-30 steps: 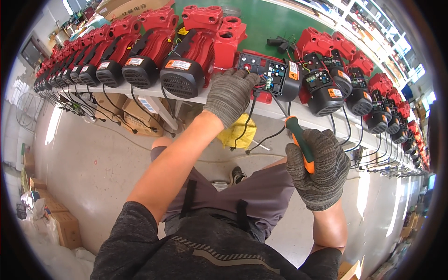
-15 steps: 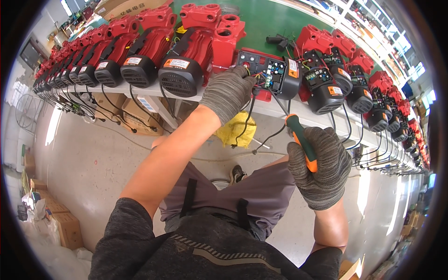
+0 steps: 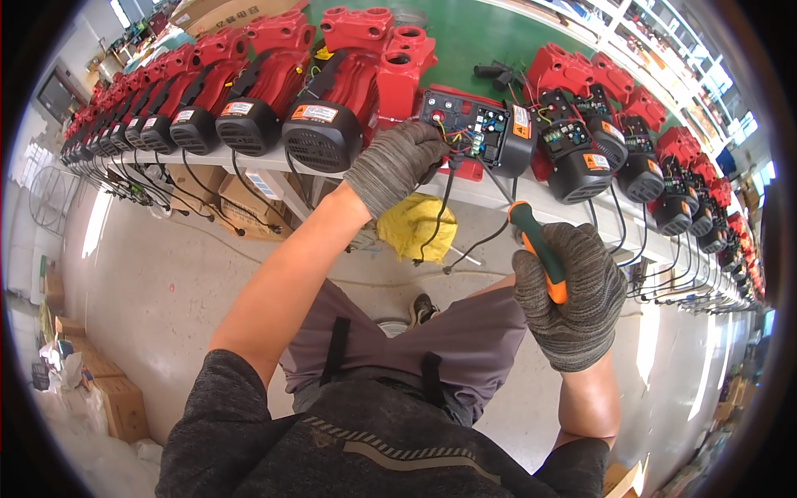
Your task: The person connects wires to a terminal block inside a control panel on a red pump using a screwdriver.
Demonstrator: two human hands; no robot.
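Note:
A red pump with an opened black terminal box (image 3: 486, 123) lies in front of me, its circuit board and coloured wires exposed. My left hand (image 3: 397, 166), in a grey knitted glove, is at the box's left edge with fingers curled together. A dark bit shows below those fingers; what they hold is mostly hidden. My right hand (image 3: 574, 290), gloved alike, is closed around the dark green and orange handle of a screwdriver (image 3: 540, 249). Its metal shaft slants up to the near edge of the box, beside the black cable (image 3: 448, 191); the tip is hard to make out.
Finished-looking red pumps with black covers (image 3: 322, 137) line the bench to the left. More pumps with exposed boards (image 3: 573, 149) stand at right, cables hanging down. A dark tool (image 3: 496, 75) lies on the green bench top (image 3: 465, 37). Below are a yellow cloth or bag (image 3: 415, 231) and cardboard boxes (image 3: 249, 203).
My left hand has drawn back slightly left and down from the wires, uncovering more of the box's left edge. My right hand and the screwdriver have barely moved.

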